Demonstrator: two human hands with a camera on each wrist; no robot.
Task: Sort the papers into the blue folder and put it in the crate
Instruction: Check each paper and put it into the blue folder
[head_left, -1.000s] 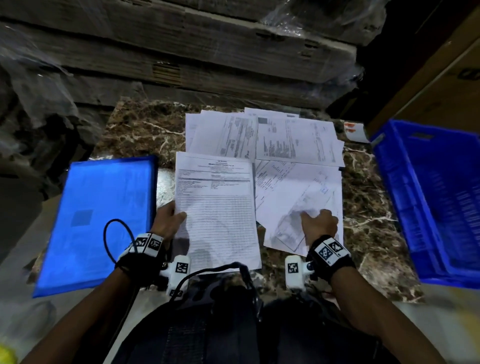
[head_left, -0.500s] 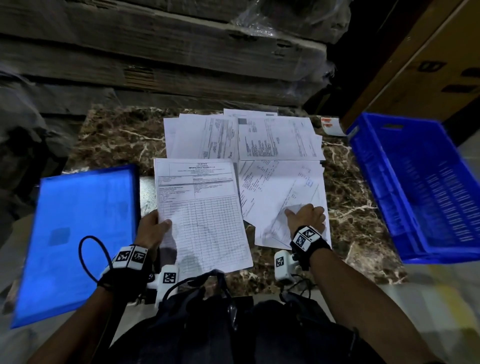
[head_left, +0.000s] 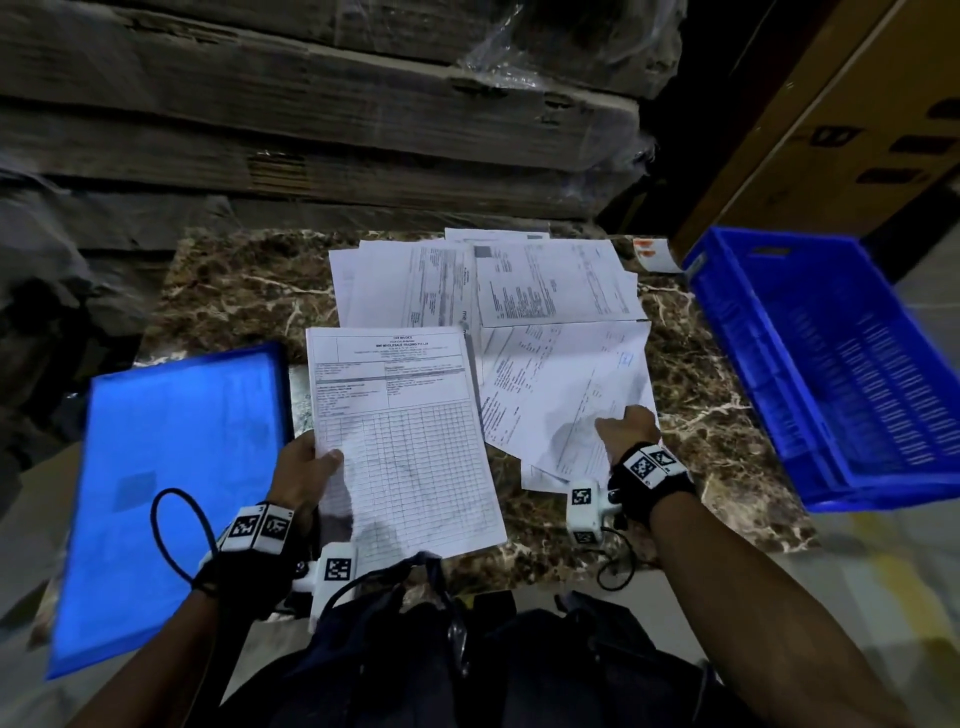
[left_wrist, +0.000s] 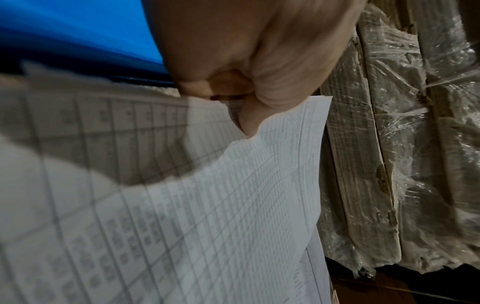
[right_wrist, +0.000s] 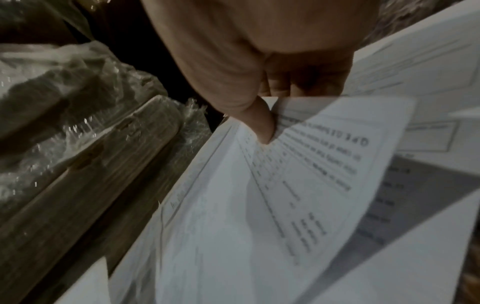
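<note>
Several white printed papers (head_left: 493, 291) lie spread on the marble table (head_left: 234, 291). My left hand (head_left: 306, 465) pinches the left edge of a gridded invoice sheet (head_left: 410, 441), thumb on top; the left wrist view shows the same invoice sheet (left_wrist: 207, 205) held by my left hand (left_wrist: 246, 98). My right hand (head_left: 626, 428) pinches the lower edge of a printed sheet (head_left: 566, 395) on the right pile, and the right wrist view shows its thumb on that printed sheet (right_wrist: 298, 185). The closed blue folder (head_left: 171, 483) lies left of the invoice. The blue crate (head_left: 852, 374) stands at the right.
Plastic-wrapped flat cartons (head_left: 311, 114) are stacked behind the table. A brown cardboard box (head_left: 857, 119) rises behind the crate. A small white slip with red marks (head_left: 652, 254) lies near the crate's far corner. My dark-trousered legs (head_left: 441, 660) meet the table's near edge.
My left hand has shifted up the invoice's left edge and lifted it slightly. My right hand has curled onto the right sheet's lower edge. The head view has swung left.
</note>
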